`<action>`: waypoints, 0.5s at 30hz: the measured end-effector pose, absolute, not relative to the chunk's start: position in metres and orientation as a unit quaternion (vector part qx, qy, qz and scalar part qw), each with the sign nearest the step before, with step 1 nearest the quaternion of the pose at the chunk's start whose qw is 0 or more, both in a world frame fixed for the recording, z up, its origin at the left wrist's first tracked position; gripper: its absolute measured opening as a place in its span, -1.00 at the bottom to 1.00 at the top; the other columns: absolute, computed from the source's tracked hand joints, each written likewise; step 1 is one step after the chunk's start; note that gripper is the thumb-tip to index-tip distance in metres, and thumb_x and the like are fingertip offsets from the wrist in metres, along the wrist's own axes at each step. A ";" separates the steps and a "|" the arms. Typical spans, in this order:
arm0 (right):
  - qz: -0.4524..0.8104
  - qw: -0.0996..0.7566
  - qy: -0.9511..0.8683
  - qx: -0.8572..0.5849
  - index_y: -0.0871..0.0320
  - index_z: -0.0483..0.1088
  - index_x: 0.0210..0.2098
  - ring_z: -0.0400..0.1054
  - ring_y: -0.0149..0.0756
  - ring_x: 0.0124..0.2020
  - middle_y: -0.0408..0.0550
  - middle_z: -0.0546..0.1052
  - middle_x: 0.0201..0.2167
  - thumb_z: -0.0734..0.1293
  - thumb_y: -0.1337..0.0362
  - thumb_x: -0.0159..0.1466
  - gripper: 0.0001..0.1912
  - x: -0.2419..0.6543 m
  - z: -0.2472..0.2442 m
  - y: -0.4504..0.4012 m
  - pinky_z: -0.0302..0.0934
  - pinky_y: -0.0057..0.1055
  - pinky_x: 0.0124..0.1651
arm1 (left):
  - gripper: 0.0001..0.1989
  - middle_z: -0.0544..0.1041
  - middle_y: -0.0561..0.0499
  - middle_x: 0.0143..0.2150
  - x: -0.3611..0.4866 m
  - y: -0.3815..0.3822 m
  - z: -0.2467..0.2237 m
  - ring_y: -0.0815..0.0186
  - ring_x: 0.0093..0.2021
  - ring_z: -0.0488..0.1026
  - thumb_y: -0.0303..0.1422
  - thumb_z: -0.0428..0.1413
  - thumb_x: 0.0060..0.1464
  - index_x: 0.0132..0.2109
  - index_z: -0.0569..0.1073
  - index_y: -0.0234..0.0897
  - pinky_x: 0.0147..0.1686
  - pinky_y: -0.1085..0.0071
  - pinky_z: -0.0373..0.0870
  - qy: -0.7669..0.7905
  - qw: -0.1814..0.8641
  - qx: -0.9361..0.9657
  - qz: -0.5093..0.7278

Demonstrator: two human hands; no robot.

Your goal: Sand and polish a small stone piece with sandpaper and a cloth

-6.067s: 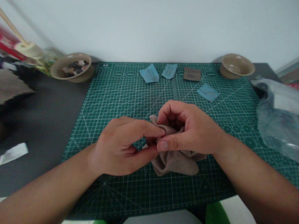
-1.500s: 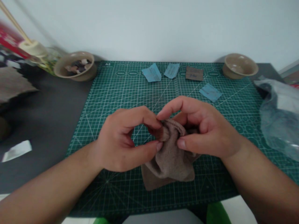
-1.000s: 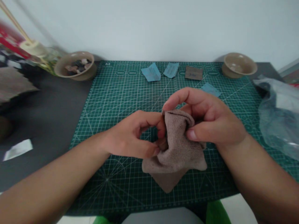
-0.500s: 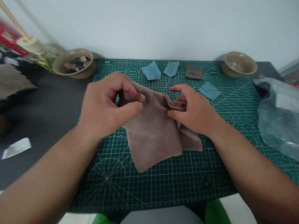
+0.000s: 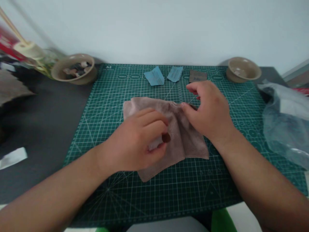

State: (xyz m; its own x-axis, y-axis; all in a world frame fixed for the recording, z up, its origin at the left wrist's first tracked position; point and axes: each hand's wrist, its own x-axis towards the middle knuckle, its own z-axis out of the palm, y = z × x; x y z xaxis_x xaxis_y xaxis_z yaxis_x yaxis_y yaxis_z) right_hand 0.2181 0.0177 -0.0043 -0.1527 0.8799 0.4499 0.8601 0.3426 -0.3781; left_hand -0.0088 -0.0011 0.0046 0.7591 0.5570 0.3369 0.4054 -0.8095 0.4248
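Observation:
A thin mauve-brown cloth (image 5: 178, 124) lies creased on the green cutting mat (image 5: 113, 80). Above its near left part is my left hand (image 5: 137, 141), slightly blurred, with its fingers curled toward the thumb. A small, dark brown round piece (image 5: 166, 138) shows at those fingertips; its kind cannot be made out. My right hand (image 5: 210, 109) has the cloth's gathered far edge at its thumb, the cloth running in under the palm. The index finger of that hand is raised apart from the thumb.
Blue paper pieces (image 5: 154, 76) and a brown scrap (image 5: 198, 76) lie along the mat's far side. A bowl of small dark and tan pieces (image 5: 90, 77) stands back left, another bowl (image 5: 230, 74) back right. A clear plastic bag (image 5: 285, 129) lies at right.
My left hand has moved right and toward me, off the cloth's far left corner, which now lies lower on the mat. My right hand has shifted slightly right and away, over one blue paper.

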 end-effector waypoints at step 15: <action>0.105 0.052 -0.885 -0.451 0.20 0.43 -0.35 0.45 -0.15 -0.28 0.04 0.59 -0.32 0.22 0.44 0.22 -0.85 0.202 0.006 0.001 0.12 -0.29 -0.26 | -0.97 0.47 -0.06 -0.19 -0.009 -0.001 0.004 0.15 -0.12 0.40 -0.42 0.16 0.04 -0.33 0.44 -0.27 -0.13 0.23 0.39 0.266 0.201 0.943 0.007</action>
State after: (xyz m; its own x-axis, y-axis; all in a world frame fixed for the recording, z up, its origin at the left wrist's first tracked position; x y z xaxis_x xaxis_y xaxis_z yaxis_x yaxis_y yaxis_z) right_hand 0.2022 0.0009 0.0059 -0.5878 0.8090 -0.0024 0.7869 0.5711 -0.2336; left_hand -0.0093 -0.0011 0.0039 0.8584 0.5043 -0.0941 0.4989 -0.7780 0.3820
